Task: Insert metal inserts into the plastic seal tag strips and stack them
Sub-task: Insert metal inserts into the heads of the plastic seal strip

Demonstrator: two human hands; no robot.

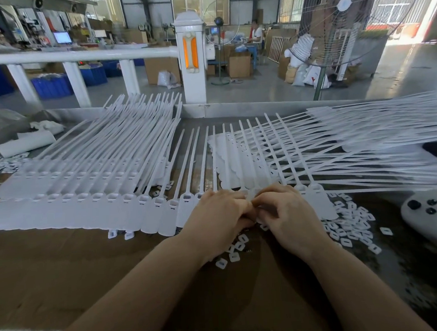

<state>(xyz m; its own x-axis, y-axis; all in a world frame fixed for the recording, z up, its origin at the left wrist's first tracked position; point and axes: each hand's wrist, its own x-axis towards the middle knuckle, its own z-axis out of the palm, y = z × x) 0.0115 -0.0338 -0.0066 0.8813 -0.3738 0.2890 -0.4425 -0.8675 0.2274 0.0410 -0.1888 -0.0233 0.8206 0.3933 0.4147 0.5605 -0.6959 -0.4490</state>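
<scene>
We see both hands meeting at centre, near edge of the seal tag strip [169,215] that runs left-right across the table [64,274]. Left hand [218,222] w/ fingers curled, tips down on the strip's tag heads; right hand [288,220] likewise curled, fingertips pinching at the same spot. Whether either holds an insert, we can't tell – fingers hide it. Loose inserts [351,226] lie scattered just right of the right hand, a few more [234,252] under the wrists. Stacked strips [95,158] sit far left; another pile [365,134] fans out far right. White device [430,215] near right edge.
</scene>
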